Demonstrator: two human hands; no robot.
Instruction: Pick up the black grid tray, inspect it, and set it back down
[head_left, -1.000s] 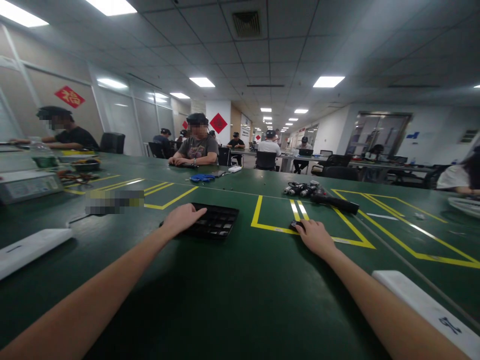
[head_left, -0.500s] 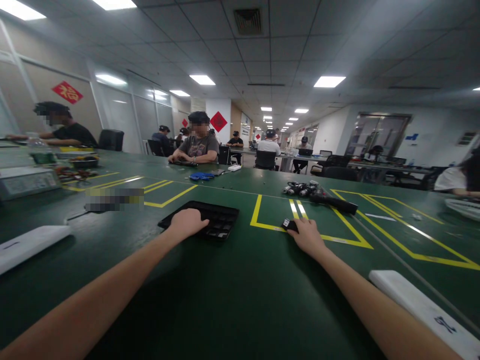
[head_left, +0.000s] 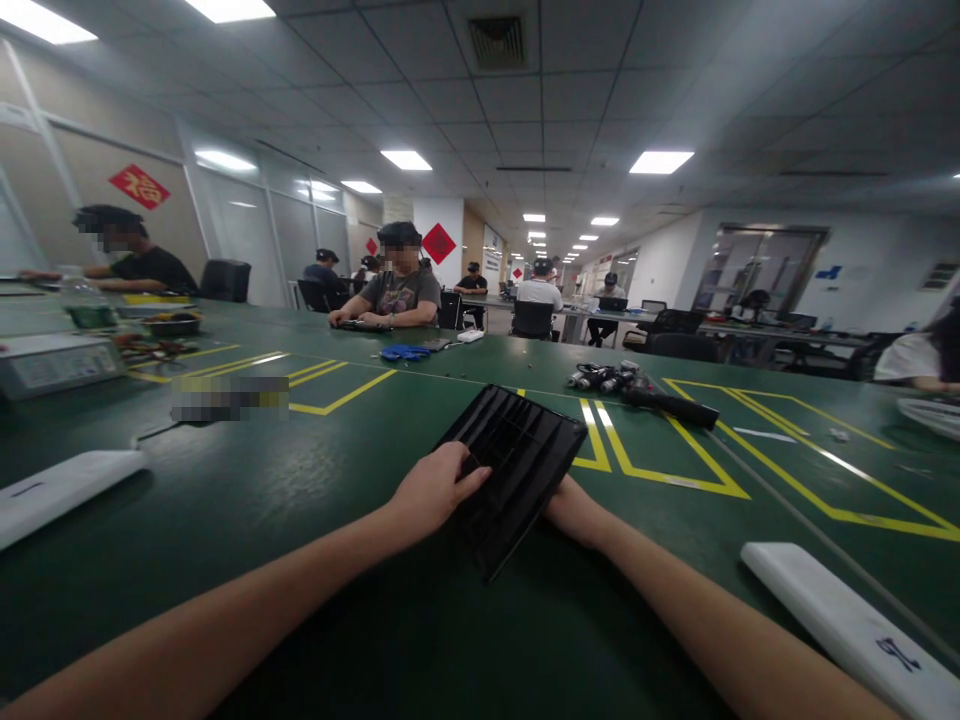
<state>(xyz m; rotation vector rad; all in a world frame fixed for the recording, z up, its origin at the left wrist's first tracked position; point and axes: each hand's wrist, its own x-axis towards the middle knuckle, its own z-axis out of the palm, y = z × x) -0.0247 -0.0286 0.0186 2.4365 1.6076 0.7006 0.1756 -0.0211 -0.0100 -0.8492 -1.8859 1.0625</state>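
My left hand (head_left: 431, 487) grips the left edge of a black plastic tray (head_left: 517, 445) with ridged compartments, thumb over its face. The tray is raised and tilted above the green table, in front of me. Against its lower right side is my right hand (head_left: 574, 508); its fingers are hidden behind the tray, so whether they hold anything does not show.
Yellow tape (head_left: 682, 482) marks boxes on the green table (head_left: 337, 560). Beyond lie black cylindrical parts (head_left: 604, 377) and a black rod-like thing (head_left: 675, 407). White blocks flank me at left (head_left: 67, 490) and right (head_left: 847, 620). A person (head_left: 401, 290) sits across the table.
The tray has come up off the table and moved right, tilting, in my left hand. My right hand has moved left to the tray; the small black piece it held is out of sight.
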